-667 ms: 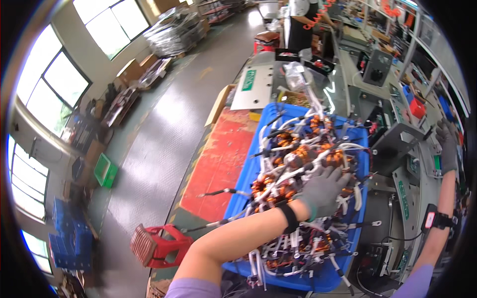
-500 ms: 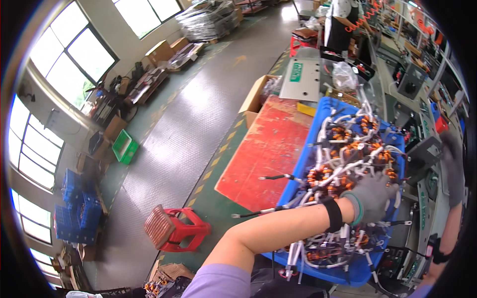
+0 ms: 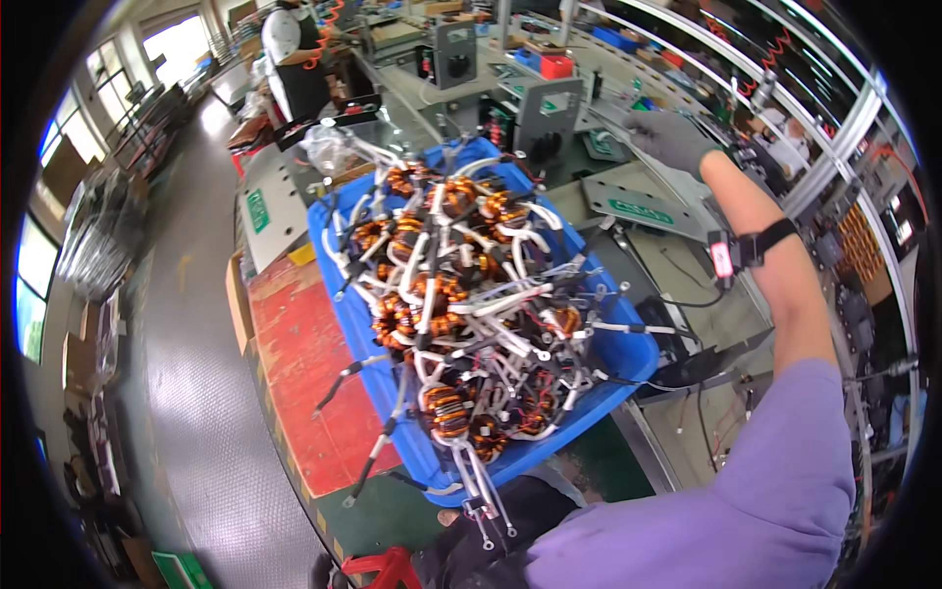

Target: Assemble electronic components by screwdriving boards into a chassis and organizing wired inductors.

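Observation:
My right hand (image 3: 672, 140), in a grey glove, reaches out over the workbench at the upper right. Its fingers point left beside grey metal parts and blur too much to show whether they hold anything. A black strap with a small device (image 3: 722, 257) is on that wrist. My left hand is out of view. In front of me, a blue plastic bin (image 3: 620, 378) is heaped with copper-wound toroidal coils (image 3: 444, 410) that have white-sleeved leads and ring terminals. Several leads hang over its rim. A flat grey panel with a green label (image 3: 638, 208) lies below my right hand.
A red-topped table (image 3: 309, 393) extends left of the bin, with another grey panel (image 3: 270, 216) at its far end. Upright grey panels (image 3: 549, 118) stand on the bench. A person (image 3: 285, 59) is at the far left. A red stool (image 3: 385, 569) is at the lower edge.
The view has swung right toward the bench. My left hand, earlier on the coils in the bin, has gone out of view. My right arm now stretches out over the bench.

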Motion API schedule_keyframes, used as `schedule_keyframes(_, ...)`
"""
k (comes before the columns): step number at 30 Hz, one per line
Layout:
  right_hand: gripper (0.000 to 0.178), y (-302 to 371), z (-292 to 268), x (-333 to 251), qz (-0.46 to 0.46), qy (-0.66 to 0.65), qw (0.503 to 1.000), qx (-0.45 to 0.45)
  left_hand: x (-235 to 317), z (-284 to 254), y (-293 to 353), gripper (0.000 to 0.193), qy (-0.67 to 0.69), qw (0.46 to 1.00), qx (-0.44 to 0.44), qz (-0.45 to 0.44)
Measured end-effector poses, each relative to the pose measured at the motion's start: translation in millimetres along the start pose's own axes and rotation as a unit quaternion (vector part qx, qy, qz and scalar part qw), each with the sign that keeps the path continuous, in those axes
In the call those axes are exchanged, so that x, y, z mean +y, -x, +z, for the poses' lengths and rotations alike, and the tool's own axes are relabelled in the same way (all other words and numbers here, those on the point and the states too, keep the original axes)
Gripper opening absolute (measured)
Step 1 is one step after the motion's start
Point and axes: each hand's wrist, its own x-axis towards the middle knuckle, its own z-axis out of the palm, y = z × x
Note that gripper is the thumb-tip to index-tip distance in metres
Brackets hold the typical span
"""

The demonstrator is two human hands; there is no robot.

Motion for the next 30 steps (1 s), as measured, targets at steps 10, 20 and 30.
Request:
schedule_keyframes(10, 0.046, 76, 24, -36, 0.098, -0.085, 0.815, -0.565, 63, 134, 3, 0.037, -0.001, 0.993, -0.093, 0.067)
schedule_keyframes(20, 0.041, 158, 122, 65, -0.101, 0.009, 0.83, -0.549, 142, 199, 36, 0.032, -0.084, 0.993, -0.036, 0.078)
schedule_keyframes(30, 0.037, 204, -11, 204, 0.228, -0.33, 0.879, -0.258, 97, 182, 10, 0.037, -0.033, 0.985, -0.106, 0.13)
